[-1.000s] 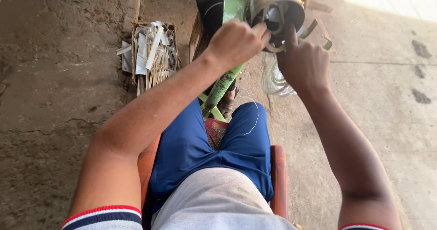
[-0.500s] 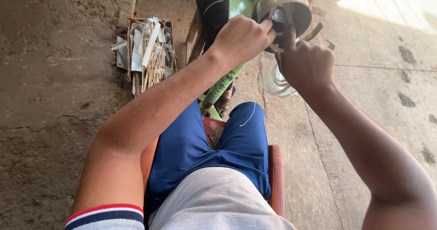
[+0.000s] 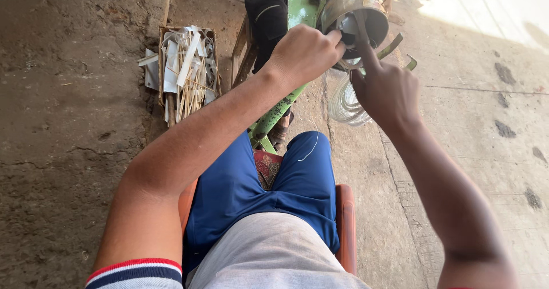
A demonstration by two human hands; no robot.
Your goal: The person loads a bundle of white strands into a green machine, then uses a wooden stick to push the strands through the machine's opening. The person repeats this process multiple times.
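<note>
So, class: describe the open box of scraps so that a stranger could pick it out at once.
Start at the green metal frame running up the middle, and look to its left on the rough concrete floor. There lies a shallow box of thin sticks and white strips. Nothing else on that side holds loose pieces.

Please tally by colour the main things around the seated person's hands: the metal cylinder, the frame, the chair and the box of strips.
Green: 1, the painted metal frame
Rusty brown: 1, the metal cylinder that both hands touch
Orange: 1, the chair
Brown: 1, the box of pale strips
Total: 4
</note>
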